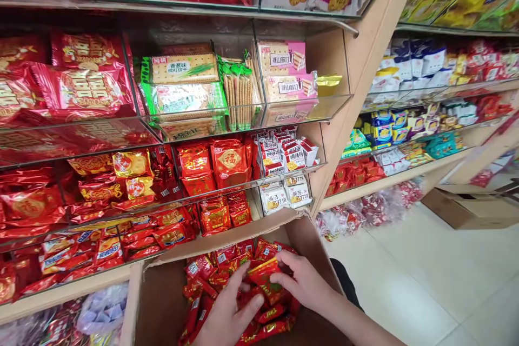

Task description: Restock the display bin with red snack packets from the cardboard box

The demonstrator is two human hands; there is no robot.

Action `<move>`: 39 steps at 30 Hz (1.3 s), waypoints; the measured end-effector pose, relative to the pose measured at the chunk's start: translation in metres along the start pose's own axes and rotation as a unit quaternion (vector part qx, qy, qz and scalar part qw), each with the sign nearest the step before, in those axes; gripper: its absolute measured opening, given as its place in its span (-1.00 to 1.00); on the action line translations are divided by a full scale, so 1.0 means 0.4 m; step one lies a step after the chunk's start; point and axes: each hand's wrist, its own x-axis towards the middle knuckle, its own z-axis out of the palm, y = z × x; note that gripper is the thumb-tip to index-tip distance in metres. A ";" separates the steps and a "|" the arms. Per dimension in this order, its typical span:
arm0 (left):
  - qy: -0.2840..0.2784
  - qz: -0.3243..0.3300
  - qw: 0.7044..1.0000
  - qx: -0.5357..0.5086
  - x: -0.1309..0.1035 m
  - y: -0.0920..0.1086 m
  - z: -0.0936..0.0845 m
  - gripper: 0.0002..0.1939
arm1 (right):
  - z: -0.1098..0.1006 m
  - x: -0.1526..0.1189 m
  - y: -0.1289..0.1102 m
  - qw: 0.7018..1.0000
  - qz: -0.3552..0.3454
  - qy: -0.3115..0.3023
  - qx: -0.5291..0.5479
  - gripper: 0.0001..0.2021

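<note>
While the right hand [302, 280] has its grip closed on a gold-edged red packet [265, 279], the left hand [232, 307] curves half open beside it, any contact unclear. The packet is over loose red sachets [278, 327] in a cardboard box [158, 303]; clear-fronted shelves [330, 54] behind hold wrapped biscuits [184, 67].

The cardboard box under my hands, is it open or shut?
Open: nothing covers the top of the cardboard box, so its inner walls and the red packets inside show from above.
</note>
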 end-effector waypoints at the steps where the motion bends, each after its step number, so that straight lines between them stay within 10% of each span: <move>1: -0.024 -0.017 0.998 -0.050 0.004 0.021 0.007 -0.49 | -0.011 -0.001 -0.027 0.998 0.003 0.002 0.060 -0.88; 9: 0.045 -0.076 0.947 -0.309 0.000 0.111 0.014 -0.61 | -0.030 -0.016 -0.105 0.913 0.083 0.013 0.399 -0.69; 15: 0.030 -0.081 0.945 -0.314 -0.008 0.130 -0.003 -0.55 | -0.046 -0.033 -0.110 0.971 0.021 0.036 0.233 -0.87; 20: 0.118 0.029 0.992 -0.043 -0.013 0.116 -0.154 -0.59 | -0.134 0.041 -0.096 0.989 -0.093 0.112 0.041 -0.91; 24: 0.206 -0.002 0.955 0.214 0.018 0.032 -0.326 -0.66 | -0.172 0.160 -0.071 0.974 -0.155 0.040 -0.163 -0.81; 29: 0.175 -0.112 0.930 0.302 0.059 -0.057 -0.396 -0.65 | -0.086 0.316 -0.064 0.937 -0.087 -0.105 -0.323 -0.74; 39: 0.220 -0.151 0.891 0.368 0.040 -0.068 -0.359 -0.67 | 0.143 0.598 0.044 0.933 0.073 -0.113 -0.333 -0.68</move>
